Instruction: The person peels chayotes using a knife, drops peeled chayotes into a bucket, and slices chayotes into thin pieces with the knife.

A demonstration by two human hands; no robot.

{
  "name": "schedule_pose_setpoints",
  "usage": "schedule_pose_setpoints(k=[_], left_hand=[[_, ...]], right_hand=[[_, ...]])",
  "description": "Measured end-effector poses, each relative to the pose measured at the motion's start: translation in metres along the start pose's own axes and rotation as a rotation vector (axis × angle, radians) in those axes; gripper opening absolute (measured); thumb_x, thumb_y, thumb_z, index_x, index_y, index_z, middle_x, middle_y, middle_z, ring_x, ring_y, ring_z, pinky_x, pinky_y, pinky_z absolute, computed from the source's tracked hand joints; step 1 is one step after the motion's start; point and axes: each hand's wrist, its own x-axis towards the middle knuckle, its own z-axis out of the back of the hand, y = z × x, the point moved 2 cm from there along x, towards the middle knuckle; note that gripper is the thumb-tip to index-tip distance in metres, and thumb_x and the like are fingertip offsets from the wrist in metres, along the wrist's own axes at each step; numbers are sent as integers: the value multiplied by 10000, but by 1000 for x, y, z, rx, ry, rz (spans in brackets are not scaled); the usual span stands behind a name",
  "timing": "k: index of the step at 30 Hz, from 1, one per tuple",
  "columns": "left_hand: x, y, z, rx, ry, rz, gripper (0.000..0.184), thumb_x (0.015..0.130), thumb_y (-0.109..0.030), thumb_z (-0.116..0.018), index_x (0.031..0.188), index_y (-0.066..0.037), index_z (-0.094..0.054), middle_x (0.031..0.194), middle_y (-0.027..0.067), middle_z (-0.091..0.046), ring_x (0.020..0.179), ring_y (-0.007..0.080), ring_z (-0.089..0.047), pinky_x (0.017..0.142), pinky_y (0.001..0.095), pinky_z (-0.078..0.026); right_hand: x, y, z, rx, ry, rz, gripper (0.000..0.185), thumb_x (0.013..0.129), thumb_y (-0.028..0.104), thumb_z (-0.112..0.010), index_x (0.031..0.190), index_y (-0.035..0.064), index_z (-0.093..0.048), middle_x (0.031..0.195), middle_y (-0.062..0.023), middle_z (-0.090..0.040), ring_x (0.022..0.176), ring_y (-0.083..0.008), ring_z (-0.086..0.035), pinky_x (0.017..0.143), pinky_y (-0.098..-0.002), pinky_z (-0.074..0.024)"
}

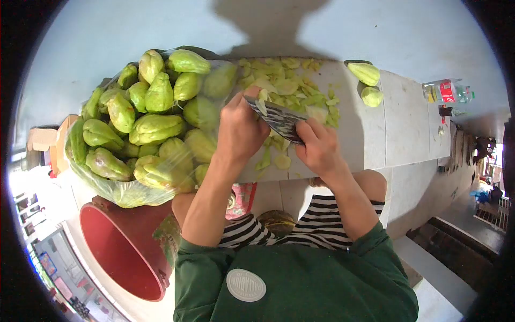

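My left hand (241, 129) is closed around a chayote that is mostly hidden; a pale green bit (262, 101) shows beside the fingers. A wide, dark-streaked knife (279, 121) slants across from my right hand (320, 146), which is wrapped round its handle end. The blade's far end lies over my left fingers. Thin pale green peelings (287, 87) are strewn on the tiled ledge beneath and beyond both hands. Left of my left hand, a clear plastic bag (129, 199) is heaped with whole green chayotes (155, 129).
Two pale chayotes (365, 73) rest on the ledge (399, 123) to the right. Further along lies a clear plastic bottle (448, 91) with a red label. A red bucket (120, 249) lies tilted at lower left. Cardboard boxes (61, 142) stand behind the bag.
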Motion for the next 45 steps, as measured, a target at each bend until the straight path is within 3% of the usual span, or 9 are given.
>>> schedule_pose_setpoints(k=[12, 14, 17, 20, 30, 39, 41, 42, 45], left_hand=[[4, 3, 5, 106, -100, -7, 325, 704, 14, -641, 1022, 60, -597, 874, 233, -616, 744, 384, -628, 660, 400, -509], [2, 18, 4, -206, -92, 394, 317, 751, -44, -684, 1039, 50, -590, 851, 153, -632, 703, 262, -635, 652, 337, -506], [8, 13, 12, -742, -146, 607, 402, 759, -136, -750, 1084, 27, -577, 839, 60, -614, 723, 140, -588, 667, 286, -495], [9, 16, 8, -384, -128, 454, 500, 740, -182, -788, 1133, 16, -551, 848, 25, -595, 762, 101, -561, 687, 276, -493], [15, 9, 15, -233, -29, 428, 728, 609, -211, -853, 1208, 30, -515, 868, 55, -615, 776, 132, -578, 712, 279, -499], [19, 47, 26, -20, -252, 463, 748, 643, -334, -846, 1209, 30, -520, 944, 94, -622, 774, 138, -591, 653, 282, -505], [22, 42, 34, -438, -266, 757, 649, 742, -361, -790, 1200, 14, -524, 941, 114, -619, 810, 168, -612, 652, 313, -514], [23, 43, 34, -751, -232, 782, 477, 876, -325, -651, 1209, -12, -514, 968, 140, -616, 858, 226, -629, 681, 377, -530], [25, 39, 38, -1196, -107, 801, 385, 942, -300, -517, 1219, -33, -495, 991, 151, -611, 894, 262, -629, 717, 446, -534]], right_hand=[[2, -12, -13, -16, 58, -198, 223, 753, 57, -611, 958, 69, -522, 790, -131, -576, 680, -348, -611, 589, -452, -508], [3, -12, -12, -44, 56, -221, 220, 752, 55, -609, 953, 71, -522, 794, -128, -578, 684, -346, -613, 591, -448, -510], [4, -11, -8, -94, 55, -235, 216, 750, 53, -606, 947, 74, -521, 806, -121, -580, 700, -339, -618, 596, -443, -514], [3, -7, -5, -137, 61, -223, 222, 742, 59, -610, 943, 78, -519, 817, -108, -580, 723, -320, -623, 608, -436, -517], [5, 3, 2, -270, -73, -66, 149, 759, 93, -589, 898, 71, -541, 786, -68, -560, 726, -243, -615, 614, -350, -506], [-1, -1, 1, -264, -87, -109, 225, 681, 61, -616, 894, 85, -547, 766, -61, -546, 709, -240, -605, 592, -361, -500], [-3, -6, 0, -236, -94, -152, 272, 655, 43, -646, 906, 80, -548, 780, -75, -558, 702, -275, -604, 589, -384, -494], [-4, -9, 0, -206, -98, -196, 320, 628, 24, -675, 917, 75, -549, 794, -90, -569, 696, -310, -603, 586, -406, -487], [-4, -16, 2, -112, -85, -285, 274, 680, 31, -673, 925, 59, -554, 792, -116, -601, 687, -328, -609, 581, -413, -482]])
